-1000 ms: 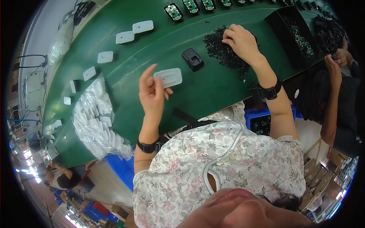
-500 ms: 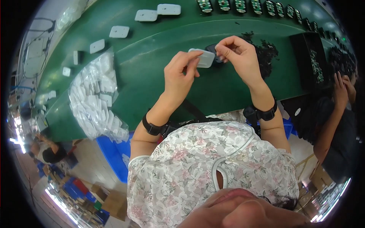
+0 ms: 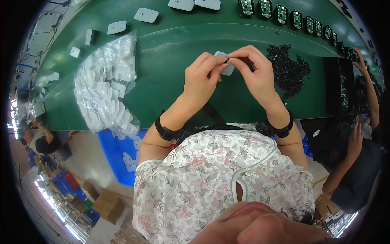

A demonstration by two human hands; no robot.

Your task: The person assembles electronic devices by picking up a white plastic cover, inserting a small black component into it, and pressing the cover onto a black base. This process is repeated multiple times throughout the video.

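My left hand (image 3: 203,75) and my right hand (image 3: 256,70) meet at the fingertips above the green table. Both are closed in a pinch, thumb against forefinger. Between the tips shows a small dark piece (image 3: 228,60), mostly covered by the fingers, its kind unclear. Directly behind and below the fingertips is a white rounded plastic cover (image 3: 228,70), partly hidden by both hands. To the right of my right hand lies a loose pile of small black parts (image 3: 287,67).
A clear bag of white plastic covers (image 3: 106,87) lies at the left. White covers (image 3: 146,15) and black housings with green circuit boards (image 3: 281,14) line the far side. A black box (image 3: 335,86) stands at the right, near a co-worker's arm (image 3: 370,91). A blue bin (image 3: 111,156) sits below.
My fingertips have come together over the white cover. The dark case beside it no longer shows. The view has shifted, and a co-worker's arm now reaches past the black box.
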